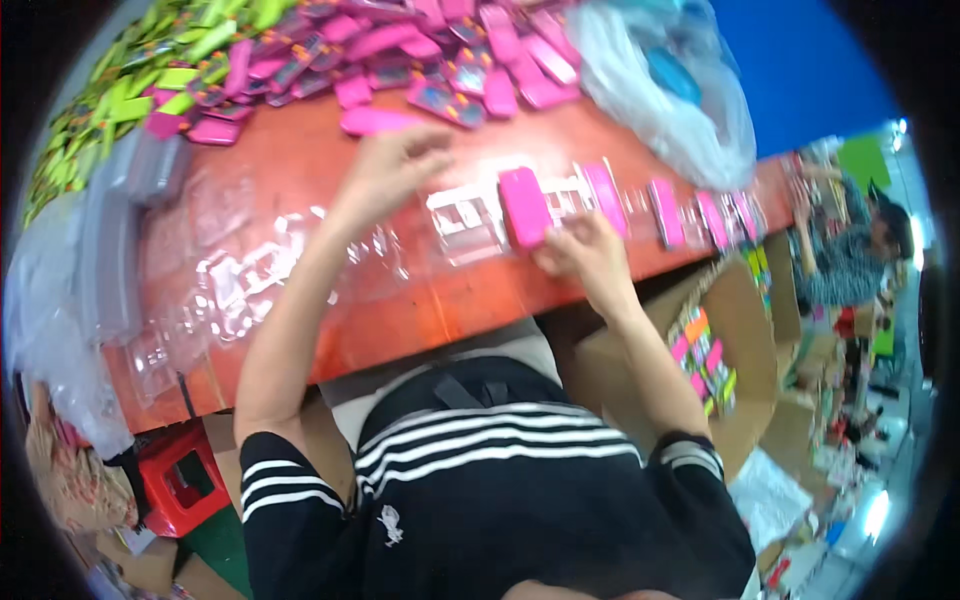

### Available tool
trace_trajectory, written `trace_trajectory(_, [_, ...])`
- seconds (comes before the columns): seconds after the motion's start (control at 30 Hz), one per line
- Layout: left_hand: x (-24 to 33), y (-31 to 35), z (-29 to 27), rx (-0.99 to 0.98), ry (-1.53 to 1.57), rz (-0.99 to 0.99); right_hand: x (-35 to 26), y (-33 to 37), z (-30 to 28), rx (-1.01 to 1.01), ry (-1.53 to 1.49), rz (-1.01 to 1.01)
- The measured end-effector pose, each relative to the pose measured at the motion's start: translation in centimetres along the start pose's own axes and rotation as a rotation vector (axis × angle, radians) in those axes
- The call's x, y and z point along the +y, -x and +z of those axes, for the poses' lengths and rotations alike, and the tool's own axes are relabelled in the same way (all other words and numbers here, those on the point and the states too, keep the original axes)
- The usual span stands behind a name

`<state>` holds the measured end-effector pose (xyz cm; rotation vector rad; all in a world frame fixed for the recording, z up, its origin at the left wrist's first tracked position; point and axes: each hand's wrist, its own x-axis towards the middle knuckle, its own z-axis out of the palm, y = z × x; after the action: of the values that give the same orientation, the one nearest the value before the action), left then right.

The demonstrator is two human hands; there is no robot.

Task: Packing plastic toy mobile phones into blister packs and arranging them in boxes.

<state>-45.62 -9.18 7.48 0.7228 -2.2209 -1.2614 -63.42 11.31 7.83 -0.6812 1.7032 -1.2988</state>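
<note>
A rounded pink plastic piece, shaped like a small toy phone, lies over a row of clear plastic blister trays on the red table. The fingers of my right hand are bent together at its lower right corner and appear to grip it. My left hand is over the table to the left, fingers apart, with nothing visible in it. It is slightly blurred and close to a loose pink piece at the pile's near edge. To the right, another pink piece sits in the row.
A pile of pink pieces and lime-green pieces covers the far side. Stacked clear trays stand left, a plastic bag far right. Below the right edge is a cardboard box. Another person sits farther right.
</note>
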Motion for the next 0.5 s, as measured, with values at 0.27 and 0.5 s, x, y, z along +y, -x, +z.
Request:
trace_trajectory(0.27, [-3.1,-3.5,-5.5,0.446,-0.359,0.157,-4.4,-3.1,0.0,-0.046,0.488,-0.190])
trace_trajectory(0.5, [-8.4,-13.8,-17.2,0.809,-0.739,-0.108,-6.3,-9.7,5.4,-0.370,0.615,-0.447])
